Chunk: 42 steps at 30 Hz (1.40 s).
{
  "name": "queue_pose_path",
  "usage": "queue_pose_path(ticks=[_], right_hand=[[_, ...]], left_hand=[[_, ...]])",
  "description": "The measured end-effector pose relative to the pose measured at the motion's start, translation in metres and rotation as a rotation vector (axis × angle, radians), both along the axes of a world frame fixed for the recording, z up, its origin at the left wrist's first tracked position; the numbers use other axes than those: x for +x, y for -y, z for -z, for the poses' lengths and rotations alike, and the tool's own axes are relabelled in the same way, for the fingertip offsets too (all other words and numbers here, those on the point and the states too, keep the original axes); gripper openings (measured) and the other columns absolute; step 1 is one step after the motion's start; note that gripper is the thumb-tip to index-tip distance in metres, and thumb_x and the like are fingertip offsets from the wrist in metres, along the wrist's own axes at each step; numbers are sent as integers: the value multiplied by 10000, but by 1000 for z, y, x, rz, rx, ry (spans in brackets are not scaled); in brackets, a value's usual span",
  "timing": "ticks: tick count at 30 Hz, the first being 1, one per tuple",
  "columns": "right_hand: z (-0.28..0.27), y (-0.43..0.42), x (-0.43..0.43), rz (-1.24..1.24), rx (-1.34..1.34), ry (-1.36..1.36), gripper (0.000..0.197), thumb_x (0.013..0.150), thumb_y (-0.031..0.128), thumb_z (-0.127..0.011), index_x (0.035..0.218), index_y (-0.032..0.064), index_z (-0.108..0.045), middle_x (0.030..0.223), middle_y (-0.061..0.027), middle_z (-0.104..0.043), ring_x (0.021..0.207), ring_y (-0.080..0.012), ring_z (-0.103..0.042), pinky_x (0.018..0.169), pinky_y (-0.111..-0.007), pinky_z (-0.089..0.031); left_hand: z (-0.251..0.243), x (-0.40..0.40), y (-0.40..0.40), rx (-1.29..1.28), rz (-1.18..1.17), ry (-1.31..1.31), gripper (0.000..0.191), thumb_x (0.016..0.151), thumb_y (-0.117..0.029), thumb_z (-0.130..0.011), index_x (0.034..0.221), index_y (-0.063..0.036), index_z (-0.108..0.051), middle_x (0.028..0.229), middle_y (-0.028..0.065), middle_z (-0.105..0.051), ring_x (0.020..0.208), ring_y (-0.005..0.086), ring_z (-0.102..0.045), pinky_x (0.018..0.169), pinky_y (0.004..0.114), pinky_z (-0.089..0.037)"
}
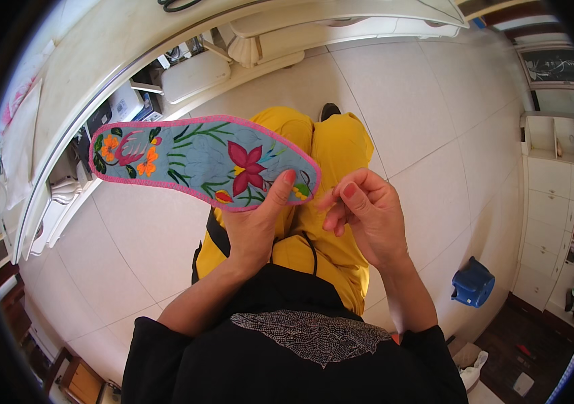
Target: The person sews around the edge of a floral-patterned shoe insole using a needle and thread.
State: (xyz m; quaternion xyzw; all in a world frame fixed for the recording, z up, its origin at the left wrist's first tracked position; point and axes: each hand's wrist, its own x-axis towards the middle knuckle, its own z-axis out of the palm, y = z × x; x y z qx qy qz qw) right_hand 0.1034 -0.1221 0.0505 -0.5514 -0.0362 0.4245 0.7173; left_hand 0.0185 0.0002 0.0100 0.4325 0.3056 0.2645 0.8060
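An embroidered shoe insole (201, 156) lies level above my lap, its blue-grey cloth edged in pink. Its stitching shows a crimson flower (245, 168), orange flowers (148, 162) and green leaves; some drawn outlines carry no stitches. My left hand (256, 222) grips the wide end, thumb on top and the other fingers hidden beneath. Just off that end is my right hand (365, 212), its fingers curled and the thumb close to the forefinger. Whether a needle or thread sits between those fingertips is too fine to make out.
Yellow trousers (340, 146) cover my bent knees. A pale cabinet (196, 78) with a long top curves along the far left, devices on its shelves. On the tiled floor (428, 101) at right stands a blue plastic stool (473, 283), near a white drawer unit (547, 202).
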Motion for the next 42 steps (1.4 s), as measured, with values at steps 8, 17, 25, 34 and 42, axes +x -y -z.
queue_pose_path(ticks=[8, 17, 25, 34, 42], right_hand=[[-5, 4, 0, -87, -247, 344, 144, 861, 155, -583, 887, 14, -570, 596, -15, -566, 534, -61, -528, 479, -165, -401], [-5, -9, -15, -4, -414, 1141, 105, 763, -9, -617, 863, 5, -588, 638, -83, -582, 526, -162, -549, 484, -258, -435], [-6, -12, -14, -5, -438, 1390, 169, 696, -38, -654, 839, 19, -584, 673, -79, -597, 532, -205, -546, 477, -295, -432], [-8, -13, -13, -36, -445, 1365, 152, 708, -24, -649, 833, 15, -573, 676, -89, -597, 536, -214, -549, 483, -298, -434], [-10, -15, -9, -90, -477, 1377, 131, 731, -7, -632, 848, 10, -576, 689, -97, -601, 547, -230, -558, 493, -303, -442]], left_hand=[[-1, -1, 2, -5, 17, 22, 192, 777, -21, -661, 946, -7, -570, 893, 19, -600, 782, 93, -562, 696, 230, -467], [-3, -1, 3, 19, 26, 40, 180, 775, -20, -662, 936, -2, -583, 882, 20, -611, 772, 89, -572, 689, 223, -473], [-10, -2, 4, 46, 6, 55, 177, 774, -19, -663, 934, -2, -588, 877, 20, -613, 760, 85, -574, 681, 220, -477], [-8, -4, 3, 68, 33, 40, 171, 779, -10, -655, 936, -1, -588, 876, 19, -613, 758, 84, -573, 680, 219, -475], [-6, -6, 6, 168, 20, 40, 158, 782, 8, -643, 932, -1, -594, 878, 20, -610, 761, 80, -568, 682, 213, -471]])
